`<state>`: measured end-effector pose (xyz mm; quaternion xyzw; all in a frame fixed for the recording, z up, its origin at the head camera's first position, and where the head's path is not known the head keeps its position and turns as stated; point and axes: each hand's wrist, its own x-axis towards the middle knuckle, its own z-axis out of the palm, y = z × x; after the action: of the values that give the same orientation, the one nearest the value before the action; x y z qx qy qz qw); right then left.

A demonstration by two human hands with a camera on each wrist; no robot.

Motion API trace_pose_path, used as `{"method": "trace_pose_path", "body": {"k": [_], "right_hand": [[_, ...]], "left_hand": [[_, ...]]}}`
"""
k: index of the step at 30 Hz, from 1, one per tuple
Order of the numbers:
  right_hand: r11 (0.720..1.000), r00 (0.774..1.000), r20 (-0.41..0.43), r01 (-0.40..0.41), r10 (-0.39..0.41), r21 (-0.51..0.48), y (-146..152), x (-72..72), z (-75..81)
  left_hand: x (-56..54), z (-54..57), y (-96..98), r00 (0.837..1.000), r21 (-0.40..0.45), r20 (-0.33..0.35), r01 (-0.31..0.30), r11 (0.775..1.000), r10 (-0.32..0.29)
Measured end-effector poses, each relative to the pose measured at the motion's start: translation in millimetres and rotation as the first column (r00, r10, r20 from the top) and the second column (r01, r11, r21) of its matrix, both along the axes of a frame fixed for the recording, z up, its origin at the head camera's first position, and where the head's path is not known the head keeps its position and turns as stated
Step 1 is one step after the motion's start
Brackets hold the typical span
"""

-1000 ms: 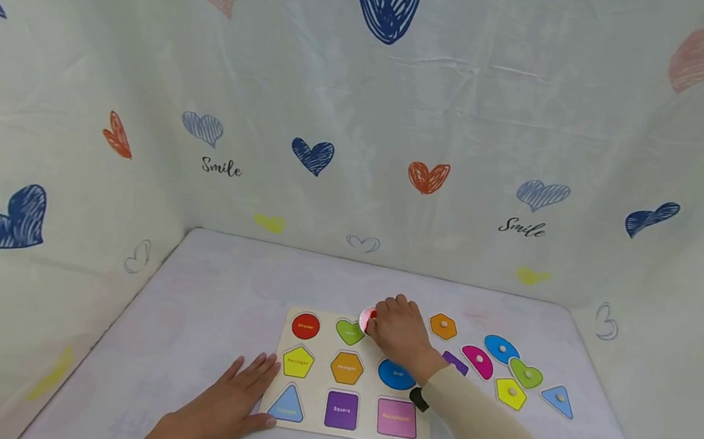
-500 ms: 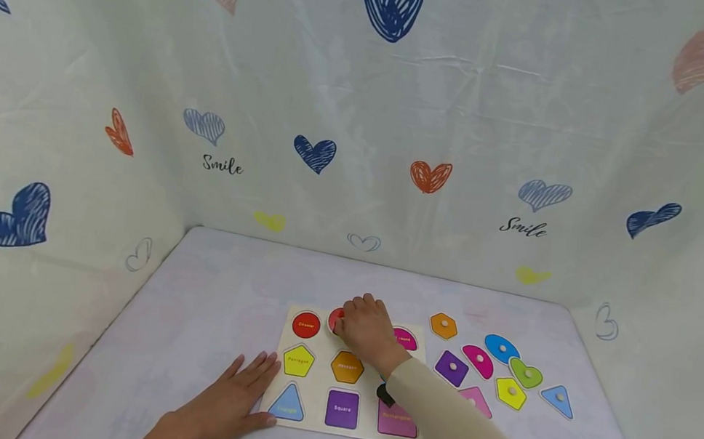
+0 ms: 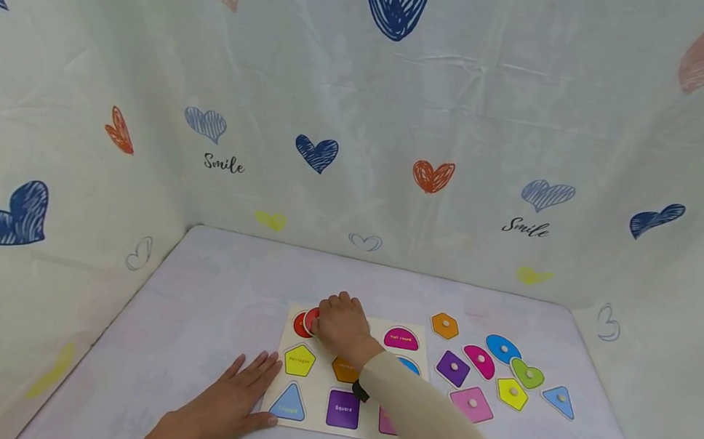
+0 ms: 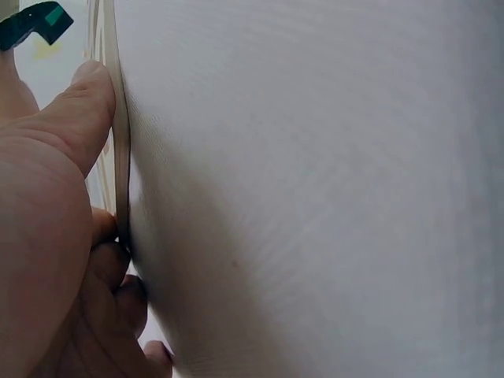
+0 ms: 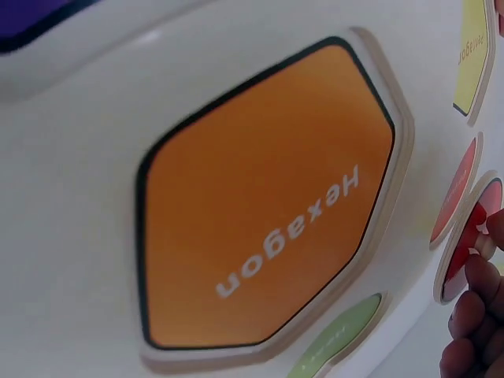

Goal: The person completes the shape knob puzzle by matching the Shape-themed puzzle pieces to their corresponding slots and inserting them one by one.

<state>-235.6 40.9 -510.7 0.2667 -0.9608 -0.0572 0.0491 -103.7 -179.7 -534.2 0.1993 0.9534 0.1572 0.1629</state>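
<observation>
In the head view my right hand [image 3: 344, 327] holds a red round puzzle piece [image 3: 311, 319] over the upper left of a pale puzzle board [image 3: 320, 384]. The piece partly covers the board's red circle recess [image 3: 299, 324]. The right wrist view shows the fingers pinching the small knob on the red piece [image 5: 457, 270], beside that recess [image 5: 454, 194]. My left hand [image 3: 231, 396] rests at the board's left edge, fingers extended and touching it. Close up in the left wrist view, the left thumb and fingers [image 4: 88, 110] lie along the board's edge [image 4: 121, 165].
Several knobbed pieces lie right of the board: an orange hexagon [image 3: 444, 326], purple square [image 3: 453, 368], pink rectangle [image 3: 472, 405], blue oval [image 3: 502, 348], green heart [image 3: 527, 374], yellow pentagon [image 3: 511, 393] and blue triangle [image 3: 559, 402]. A magenta half round [image 3: 479, 362] is among them.
My right hand has carried the red round piece leftward, past the heart recess to the circle recess. The left hand stays at the board's edge.
</observation>
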Motion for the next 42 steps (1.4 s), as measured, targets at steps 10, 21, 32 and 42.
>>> {"method": "trace_pose_path", "body": {"k": [10,21,32,42], "right_hand": [[0.999,1.000,0.014,-0.027,0.026,0.025,-10,-1.8,-7.0],[0.998,0.998,0.026,-0.050,0.049,0.028,-17,-0.8,-12.0],[0.999,0.999,0.013,-0.048,0.048,0.022,-19,-2.9,-16.0],[0.998,0.999,0.006,-0.044,0.044,0.053,-19,-2.4,-17.7]], "left_hand": [[-0.1,0.3,-1.2,1.000,0.006,-0.007,0.011,1.000,-0.011],[-1.6,0.0,-0.5,1.000,0.008,0.019,0.003,1.000,-0.003],[-0.6,1.9,-1.2,1.000,0.012,0.017,0.004,1.000,-0.004],[-0.5,1.6,-0.1,1.000,0.022,0.026,-0.008,1.000,0.007]]}}
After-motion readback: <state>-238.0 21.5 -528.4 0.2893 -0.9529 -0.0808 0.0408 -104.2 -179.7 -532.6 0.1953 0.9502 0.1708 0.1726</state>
